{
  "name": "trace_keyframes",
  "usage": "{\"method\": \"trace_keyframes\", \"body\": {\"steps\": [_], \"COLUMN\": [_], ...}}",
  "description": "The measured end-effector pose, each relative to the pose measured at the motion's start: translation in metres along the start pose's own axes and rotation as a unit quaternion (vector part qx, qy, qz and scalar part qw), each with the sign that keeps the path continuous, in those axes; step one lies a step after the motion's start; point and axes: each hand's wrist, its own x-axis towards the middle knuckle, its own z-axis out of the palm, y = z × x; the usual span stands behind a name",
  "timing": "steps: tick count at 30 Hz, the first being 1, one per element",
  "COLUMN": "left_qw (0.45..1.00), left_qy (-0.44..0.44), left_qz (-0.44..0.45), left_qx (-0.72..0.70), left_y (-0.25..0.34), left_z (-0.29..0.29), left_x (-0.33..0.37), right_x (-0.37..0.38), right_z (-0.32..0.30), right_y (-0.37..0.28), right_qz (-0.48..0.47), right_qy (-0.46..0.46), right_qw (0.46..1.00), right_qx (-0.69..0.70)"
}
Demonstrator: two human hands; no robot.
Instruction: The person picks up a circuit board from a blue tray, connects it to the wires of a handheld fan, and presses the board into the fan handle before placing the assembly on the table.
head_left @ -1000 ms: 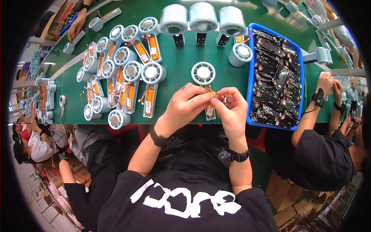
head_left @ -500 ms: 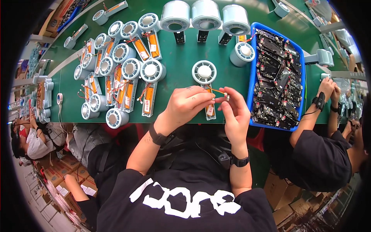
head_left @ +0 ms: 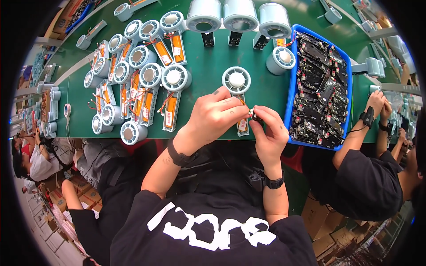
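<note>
Just below an open light-blue handheld fan housing (head_left: pixel 236 80), both my hands meet over its handle, where a labelled battery (head_left: pixel 242 126) partly shows. My left hand (head_left: pixel 217 114) is closed, its thumb and forefinger pinching a small white wire plug (head_left: pixel 251 111). Against that plug, my right hand (head_left: pixel 270 129) pinches a small dark circuit board (head_left: pixel 256 118) between thumb and fingers. The fingertips hide much of the board and the wires, so I cannot tell whether the plug is seated.
At left lie several fan housings (head_left: pixel 150 74) with orange batteries and loose wires. A blue bin (head_left: pixel 290 104) of black circuit boards stands at right. Upright fans (head_left: pixel 240 15) line the back, and another housing (head_left: pixel 281 60) sits beside the bin. A co-worker's hands (head_left: pixel 379 104) are far right.
My hands have come closer together, bringing the board against the white plug. The orange wire that stretched between them is now mostly hidden. The view has shifted slightly.
</note>
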Motion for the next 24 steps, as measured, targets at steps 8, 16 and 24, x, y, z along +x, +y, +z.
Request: {"method": "trace_keyframes", "body": {"steps": [8, 16, 24], "left_qw": [0.998, 0.993, 0.989], "left_qy": [-0.04, -0.075, 0.03], "left_qz": [0.03, 0.089, 0.029], "left_qx": [0.039, -0.011, -0.141], "left_y": [-0.001, -0.016, -0.014], "left_z": [-0.008, -0.012, 0.004], "left_x": [0.006, 0.009, 0.001], "right_x": [0.007, 0.009, 0.002], "right_z": [-0.003, -0.006, 0.004], "right_y": [0.004, 0.006, 0.012], "right_qz": [-0.082, -0.072, -0.012], "right_qy": [-0.018, -0.044, 0.014], "right_qw": [0.995, 0.996, 0.996], "right_qx": [-0.062, -0.041, 0.091]}}
